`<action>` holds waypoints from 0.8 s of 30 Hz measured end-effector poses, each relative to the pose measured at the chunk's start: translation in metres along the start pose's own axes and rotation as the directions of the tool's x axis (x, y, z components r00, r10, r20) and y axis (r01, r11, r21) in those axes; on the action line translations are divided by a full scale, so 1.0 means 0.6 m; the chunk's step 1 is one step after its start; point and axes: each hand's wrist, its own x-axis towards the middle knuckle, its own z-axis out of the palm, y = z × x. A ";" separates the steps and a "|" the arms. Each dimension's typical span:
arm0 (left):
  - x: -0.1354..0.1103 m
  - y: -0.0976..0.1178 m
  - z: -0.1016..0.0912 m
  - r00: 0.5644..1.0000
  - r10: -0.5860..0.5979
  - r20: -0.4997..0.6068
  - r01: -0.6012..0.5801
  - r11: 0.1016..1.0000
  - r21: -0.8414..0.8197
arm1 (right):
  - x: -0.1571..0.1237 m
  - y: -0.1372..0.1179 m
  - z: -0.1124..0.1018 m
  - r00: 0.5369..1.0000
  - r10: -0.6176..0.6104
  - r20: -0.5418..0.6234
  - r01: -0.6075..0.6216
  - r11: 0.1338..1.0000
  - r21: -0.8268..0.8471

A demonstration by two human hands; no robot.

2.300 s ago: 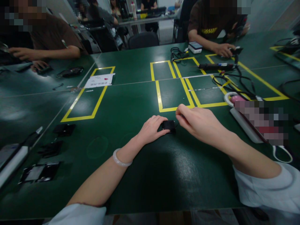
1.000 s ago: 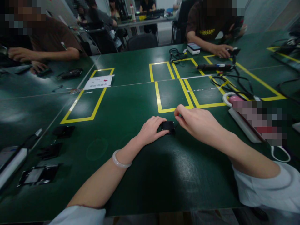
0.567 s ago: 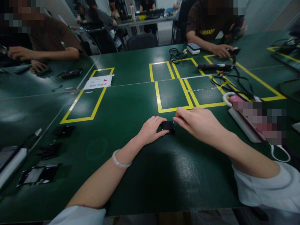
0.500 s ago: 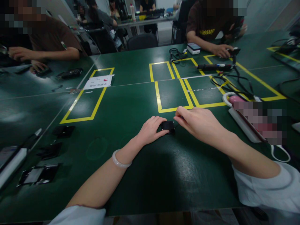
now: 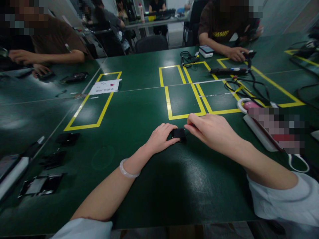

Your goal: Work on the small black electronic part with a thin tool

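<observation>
A small black part (image 5: pixel 178 133) lies on the green table (image 5: pixel 149 186) just in front of me. My left hand (image 5: pixel 160 137) is curled round its left side and pins it to the table; a pale bangle sits on that wrist. My right hand (image 5: pixel 211 131) comes in from the right with its fingers pinched together at the part's upper right corner. What those fingertips hold is too small and too hidden to name.
Yellow tape boxes (image 5: pixel 184 99) mark the table beyond my hands. Several black parts (image 5: pixel 53 159) lie at the left. A white-rimmed tray (image 5: pixel 261 132) and cables (image 5: pixel 246 88) are at the right. Other people (image 5: pixel 224 30) work along the far and left edges.
My right hand has dipped slightly lower and closer to the black part. My left hand and the part have stayed where they were.
</observation>
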 end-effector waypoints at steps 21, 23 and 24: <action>0.000 0.000 0.000 1.000 0.003 -0.015 -0.003 1.000 0.000 | 0.000 0.002 0.004 1.000 -0.004 -0.008 0.004 1.000 0.020; 0.000 0.000 0.001 1.000 0.004 -0.017 -0.004 1.000 0.006 | 0.000 0.000 0.001 1.000 -0.011 -0.013 0.012 0.999 0.034; 0.000 0.000 0.001 1.000 0.004 -0.018 -0.004 1.000 0.008 | 0.000 -0.001 0.000 1.000 -0.012 -0.013 0.012 0.999 0.038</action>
